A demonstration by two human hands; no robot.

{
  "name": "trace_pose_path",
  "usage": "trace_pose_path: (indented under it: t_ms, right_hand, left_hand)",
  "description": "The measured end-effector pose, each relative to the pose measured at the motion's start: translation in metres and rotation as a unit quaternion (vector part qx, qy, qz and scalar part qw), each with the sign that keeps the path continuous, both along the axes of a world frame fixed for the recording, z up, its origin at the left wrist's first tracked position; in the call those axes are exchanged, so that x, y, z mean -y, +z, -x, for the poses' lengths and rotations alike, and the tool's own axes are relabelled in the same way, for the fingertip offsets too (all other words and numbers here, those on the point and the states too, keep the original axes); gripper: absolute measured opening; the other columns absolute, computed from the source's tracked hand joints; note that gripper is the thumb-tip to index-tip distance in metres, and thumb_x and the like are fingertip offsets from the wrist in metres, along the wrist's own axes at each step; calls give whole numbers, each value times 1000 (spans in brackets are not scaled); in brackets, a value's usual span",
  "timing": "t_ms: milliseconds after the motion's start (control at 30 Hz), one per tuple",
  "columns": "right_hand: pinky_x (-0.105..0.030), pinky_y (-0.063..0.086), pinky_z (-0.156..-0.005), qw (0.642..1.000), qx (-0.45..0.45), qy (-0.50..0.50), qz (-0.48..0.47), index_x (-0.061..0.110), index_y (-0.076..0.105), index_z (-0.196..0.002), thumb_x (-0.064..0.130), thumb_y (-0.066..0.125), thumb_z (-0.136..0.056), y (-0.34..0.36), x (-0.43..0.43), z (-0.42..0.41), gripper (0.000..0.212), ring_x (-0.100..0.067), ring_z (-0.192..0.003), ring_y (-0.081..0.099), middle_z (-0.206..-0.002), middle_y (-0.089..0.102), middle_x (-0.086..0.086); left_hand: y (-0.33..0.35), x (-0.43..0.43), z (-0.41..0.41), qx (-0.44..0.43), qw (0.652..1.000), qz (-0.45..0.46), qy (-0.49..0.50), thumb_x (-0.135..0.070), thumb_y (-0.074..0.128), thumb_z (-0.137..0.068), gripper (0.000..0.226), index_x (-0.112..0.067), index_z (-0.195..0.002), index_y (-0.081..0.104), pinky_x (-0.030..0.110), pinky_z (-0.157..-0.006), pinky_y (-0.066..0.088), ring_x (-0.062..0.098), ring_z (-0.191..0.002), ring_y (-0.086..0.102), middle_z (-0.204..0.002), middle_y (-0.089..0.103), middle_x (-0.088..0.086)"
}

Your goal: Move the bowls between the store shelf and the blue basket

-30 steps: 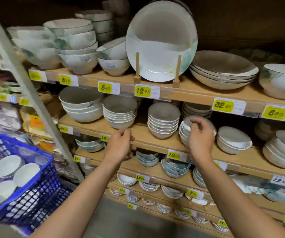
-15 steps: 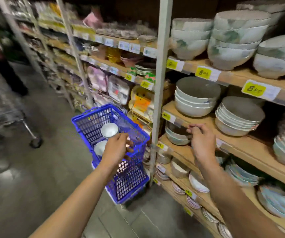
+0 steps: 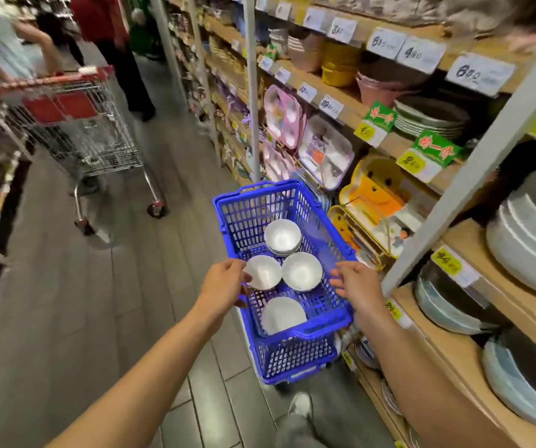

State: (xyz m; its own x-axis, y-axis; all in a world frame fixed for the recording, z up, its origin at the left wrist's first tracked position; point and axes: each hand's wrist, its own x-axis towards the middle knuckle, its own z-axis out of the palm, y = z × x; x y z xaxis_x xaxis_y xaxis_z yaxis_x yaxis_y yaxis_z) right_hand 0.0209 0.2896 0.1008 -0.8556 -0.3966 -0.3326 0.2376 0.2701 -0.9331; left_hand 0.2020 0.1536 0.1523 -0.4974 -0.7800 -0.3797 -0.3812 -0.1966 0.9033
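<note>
Bowls (image 3: 302,271) of glossy white ceramic, round and shallow, sit in the latticed plastic blue basket (image 3: 308,333) on the grey plank floor (image 3: 98,318) beside the wooden store shelf (image 3: 454,360), the left hand (image 3: 224,282) pinching the leftmost bowl (image 3: 263,272) by its rim, the right hand (image 3: 354,286) hovering loosely spread, holding nothing.

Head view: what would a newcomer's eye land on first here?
The bright blue plastic basket sits in mid-frame, holding small white ceramic bowls. The left hand meets the rim of one bowl; the right hand hovers open by the basket's right edge. A red-handled wire shopping cart stands upper left, wooden crockery shelves on the right.
</note>
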Motion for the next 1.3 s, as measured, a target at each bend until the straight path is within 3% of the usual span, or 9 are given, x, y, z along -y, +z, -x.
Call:
trace_pose_path:
  t_ms: [167,400,500,600,700,833,1000,1200,1300]
  right_hand:
    - [-17,32,-38,996,81,9,-42,7,52,-75,-1,44,-94,-43,48,52,22,-12,-49,50,-68,51,-8]
    - [-27,24,-48,971,135,53,-192,17,45,-72,9,46,-88,-107,91,92,18,-20,-54,37,-73,43,-12]
    - [-24,22,-54,957,171,28,-234,16,45,-90,14,49,-88,-141,104,97,5,-23,-75,41,-85,41,-12]
    - [-25,15,-51,939,197,27,-282,21,35,-68,11,48,-90,-174,115,98,26,-14,-59,26,-69,29,-3]
    - [-28,36,-57,931,224,-26,-285,8,55,-91,10,51,-90,-200,125,100,4,-20,-73,48,-83,50,-12]
    - [-37,45,-97,916,230,-51,-324,6,45,-138,16,51,-91,-231,134,105,48,-32,-121,53,-136,53,-17]
    - [-28,42,-85,902,286,-83,-314,8,48,-133,17,46,-93,-250,147,98,41,-34,-121,55,-134,56,-16]
    - [-42,48,-100,888,290,-137,-329,0,51,-131,14,44,-93,-244,160,98,41,-36,-122,55,-133,57,-21]
    - [-32,49,-79,890,282,-140,-331,1,54,-128,16,43,-92,-224,158,100,41,-36,-117,59,-129,60,-21]
  left_hand:
    - [-25,50,59,32,999,-12,-1,-18,42,-97,23,-1,-94,58,28,-47,41,20,-58,55,-82,58,11]
    - [-86,95,145,133,987,-36,-83,-16,39,-98,21,-4,-99,56,31,-57,48,23,-65,55,-89,58,14]
    - [-125,112,177,202,969,-16,-141,-18,40,-97,31,2,-109,59,44,-79,56,36,-91,64,-104,63,22]
    - [-170,127,205,267,938,24,-222,-20,40,-97,28,-2,-107,60,41,-93,50,39,-110,59,-117,63,24]
    - [-218,136,230,303,897,78,-312,-22,44,-97,25,-5,-111,56,34,-87,43,36,-113,57,-121,61,22]
    - [-268,143,254,304,872,75,-377,-21,52,-94,40,-1,-128,49,33,-88,42,34,-114,57,-123,61,21]
    - [-297,140,262,295,869,72,-391,-19,56,-90,40,-2,-126,49,32,-85,41,34,-115,57,-124,60,18]
    - [-285,137,270,311,859,91,-396,-24,52,-93,39,3,-120,52,32,-86,42,35,-114,58,-123,61,21]
    - [-268,141,271,307,852,93,-414,-26,51,-93,42,2,-124,51,35,-93,42,35,-117,56,-126,60,21]
